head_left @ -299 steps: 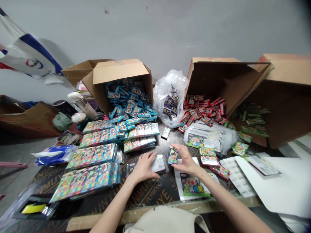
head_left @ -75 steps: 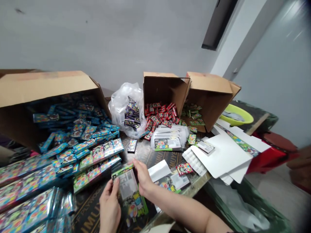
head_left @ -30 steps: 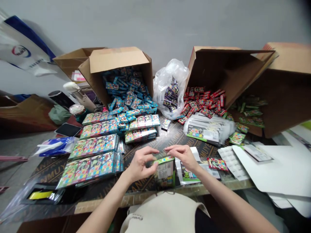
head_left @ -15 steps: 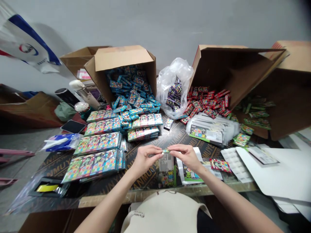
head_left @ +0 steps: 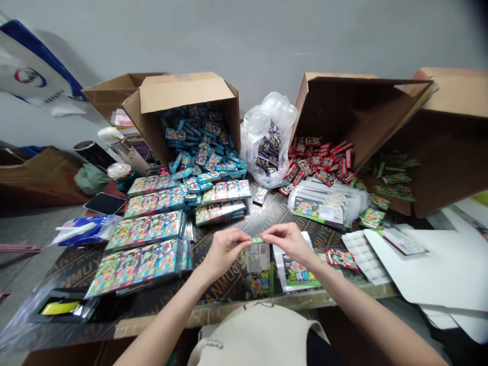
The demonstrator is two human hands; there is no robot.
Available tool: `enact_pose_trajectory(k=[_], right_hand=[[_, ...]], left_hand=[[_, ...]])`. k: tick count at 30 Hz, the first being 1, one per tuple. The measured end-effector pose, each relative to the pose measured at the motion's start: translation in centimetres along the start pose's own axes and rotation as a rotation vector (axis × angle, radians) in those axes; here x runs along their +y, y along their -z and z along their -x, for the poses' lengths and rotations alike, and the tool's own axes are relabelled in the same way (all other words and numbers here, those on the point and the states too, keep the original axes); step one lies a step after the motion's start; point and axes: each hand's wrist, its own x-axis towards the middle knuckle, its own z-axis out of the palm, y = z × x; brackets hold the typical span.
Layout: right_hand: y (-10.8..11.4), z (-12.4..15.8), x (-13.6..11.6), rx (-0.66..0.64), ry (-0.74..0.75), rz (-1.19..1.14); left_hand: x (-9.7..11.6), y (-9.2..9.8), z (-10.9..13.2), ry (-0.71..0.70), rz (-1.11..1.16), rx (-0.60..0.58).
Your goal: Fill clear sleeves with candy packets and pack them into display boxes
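Both of my hands meet above the middle of the table's near part, at the upper edge of a printed plastic pouch (head_left: 259, 262). The pouch is dark, with a pale label panel, colourful lettering and a green stripe. My left hand (head_left: 229, 249) pinches the left end of its narrow green-yellow top strip between thumb and fingertips. At the right end, my right hand (head_left: 287, 244) pinches the same strip. Whether the pouch's lower part rests on the table I cannot tell. Beside it, partly under my right forearm, lies another printed pouch (head_left: 299, 272).
Neat stacks of colourful candy packs (head_left: 141, 259) stand at left. Behind are a carton of blue packets (head_left: 186, 94), a clear bag of purple packets (head_left: 269, 147) and a carton of red ones (head_left: 343, 112). More pouches (head_left: 320, 206) and white sheets (head_left: 412, 269) lie right.
The view has shifted slightly, so most things sit a little further left. My hands keep their pinch on the strip, and the pouch below it shows more clearly.
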Motion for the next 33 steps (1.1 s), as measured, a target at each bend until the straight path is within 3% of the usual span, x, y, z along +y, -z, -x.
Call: enact_pose_trajectory(k=[4, 8, 12, 14, 16, 18, 21, 25, 28, 30, 33], right_hand=[[-0.2, 1.2, 0.5, 0.033, 0.209, 0.09], [0.0, 1.5, 1.2, -0.003, 0.339, 0.193], [3.7, 0.3, 4.1, 0.089, 0.2, 0.451], [6.5, -0.3, 6.3, 0.151, 0.074, 0.69], [9.0, -0.3, 8.4, 0.122, -0.061, 0.858], [10.6, 0.2, 9.7, 0.094, -0.132, 0.908], [11.2, 1.2, 10.0, 0.118, -0.144, 0.892], [10.2, 2.5, 7.8, 0.22, -0.025, 0.831], [9.0, 3.7, 5.6, 0.265, 0.308, 0.7], [8.3, 4.4, 4.3, 0.239, 0.522, 0.656], [7.6, 4.9, 3.1, 0.217, 0.637, 0.678]], left_hand=[[-0.4, -0.1, 1.2, -0.177, -0.125, -0.002], [-0.5, -0.7, 1.5, -0.179, -0.144, 0.044], [-2.2, -0.6, 0.8, -0.04, -0.186, 0.091], [-3.9, 0.0, 0.3, 0.114, -0.289, 0.111], [-5.9, 0.6, -0.1, 0.283, -0.418, 0.114], [-7.6, 0.9, -0.4, 0.373, -0.485, 0.091], [-8.7, 0.3, -0.9, 0.412, -0.53, 0.043], [-6.6, -2.1, -2.0, 0.337, -0.413, 0.039], [-3.5, -4.4, -3.2, 0.296, -0.058, 0.019], [-1.5, -5.8, -3.8, 0.261, 0.1, -0.064], [0.7, -7.2, -4.2, 0.228, 0.203, -0.256]])
